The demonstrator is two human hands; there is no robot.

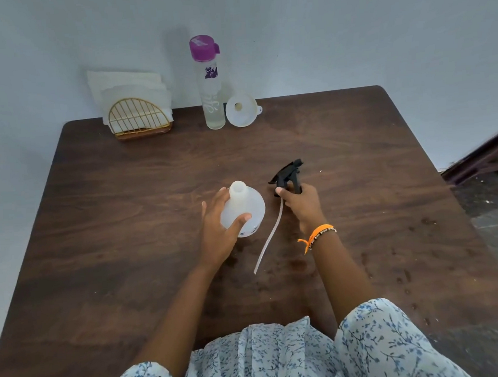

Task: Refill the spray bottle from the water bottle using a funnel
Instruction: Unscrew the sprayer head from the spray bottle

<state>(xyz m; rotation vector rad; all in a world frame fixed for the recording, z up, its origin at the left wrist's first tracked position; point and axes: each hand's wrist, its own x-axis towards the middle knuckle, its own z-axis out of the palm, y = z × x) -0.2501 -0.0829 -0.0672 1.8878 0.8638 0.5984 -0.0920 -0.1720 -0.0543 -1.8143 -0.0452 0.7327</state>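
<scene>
Dark wooden surface (127, 213) seen from above, carrying all the task items. At its far edge stand a napkin holder (140, 119) with white napkins, the water bottle (210, 83) with a purple cap, upright and closed, and just to its right the white funnel (241, 110), lying with its mouth tilted toward the camera. Near the middle stands the spray bottle (244, 207), translucent, upright, its neck open. The left hand (220, 233) steadies it, fingers (242, 218) wrapped around the body. The right hand (303, 207) holds the black spray head (288, 177) just beside the bottle, fingers closed on its collar, with the dip tube (269, 236) trailing down toward the surface; whether its tip touches cannot be told.

Step in hand, as judged: opening is done, and the spray head is being set aside. The next move calls for laying the head down clear of the bottle, then reaching to the far edge for the funnel and seating its spout in the open neck, while 1 hand keeps the light bottle from tipping.
</scene>
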